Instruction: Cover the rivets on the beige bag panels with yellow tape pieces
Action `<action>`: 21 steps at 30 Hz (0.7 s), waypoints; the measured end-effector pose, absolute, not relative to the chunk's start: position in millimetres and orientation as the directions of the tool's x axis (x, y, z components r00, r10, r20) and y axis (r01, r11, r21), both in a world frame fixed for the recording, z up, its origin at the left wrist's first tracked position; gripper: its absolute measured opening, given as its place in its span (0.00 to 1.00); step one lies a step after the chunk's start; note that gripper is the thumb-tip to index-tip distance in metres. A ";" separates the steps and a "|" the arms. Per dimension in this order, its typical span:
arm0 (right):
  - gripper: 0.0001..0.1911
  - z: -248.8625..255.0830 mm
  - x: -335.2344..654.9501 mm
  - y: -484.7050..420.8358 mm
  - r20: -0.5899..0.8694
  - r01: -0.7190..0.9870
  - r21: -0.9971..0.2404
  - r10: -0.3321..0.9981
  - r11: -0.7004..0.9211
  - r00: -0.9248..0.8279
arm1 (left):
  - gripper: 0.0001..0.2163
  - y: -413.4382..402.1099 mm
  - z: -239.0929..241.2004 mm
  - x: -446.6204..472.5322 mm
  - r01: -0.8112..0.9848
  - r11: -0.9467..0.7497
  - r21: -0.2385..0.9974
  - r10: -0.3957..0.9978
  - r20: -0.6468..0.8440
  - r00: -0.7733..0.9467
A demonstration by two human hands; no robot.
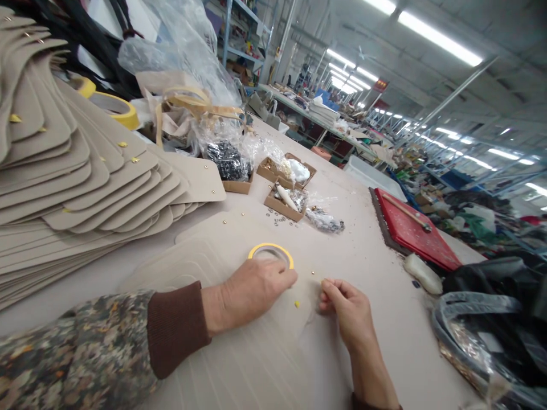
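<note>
Red board w/ hammer on top (blk bag nr it), blue shelving in bkgd.

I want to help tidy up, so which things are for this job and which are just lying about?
Probably for the job: beige sheets, yellow tape roll, small yellow piece.

Probably just lying about: red board, wooden-handled tool, black bag.

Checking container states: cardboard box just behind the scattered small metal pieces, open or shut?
Open: the cardboard box has its top uncovered, and a white elongated item shows inside.
</note>
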State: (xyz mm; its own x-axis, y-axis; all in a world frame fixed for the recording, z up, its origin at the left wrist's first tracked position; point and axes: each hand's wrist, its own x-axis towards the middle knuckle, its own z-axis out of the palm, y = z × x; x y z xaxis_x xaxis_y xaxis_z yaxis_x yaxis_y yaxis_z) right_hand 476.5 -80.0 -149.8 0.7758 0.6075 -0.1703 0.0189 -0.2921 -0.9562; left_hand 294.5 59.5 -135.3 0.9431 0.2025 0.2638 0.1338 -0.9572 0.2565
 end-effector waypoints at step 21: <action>0.13 -148.8 499.7 -44.6 -0.196 0.359 -0.704 0.653 -0.613 0.731 | 0.06 64.6 -136.4 300.8 0.214 -0.949 0.232 0.240 0.094 0.966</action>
State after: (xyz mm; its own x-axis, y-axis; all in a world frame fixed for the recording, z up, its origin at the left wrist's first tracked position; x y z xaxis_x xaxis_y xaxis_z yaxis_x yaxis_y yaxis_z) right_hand 499.7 -44.6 -148.8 0.7315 0.6532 -0.1956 0.3593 -0.6131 -0.7036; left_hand 300.8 64.6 -136.4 0.9661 0.2404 0.0940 0.2136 -0.9490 0.2317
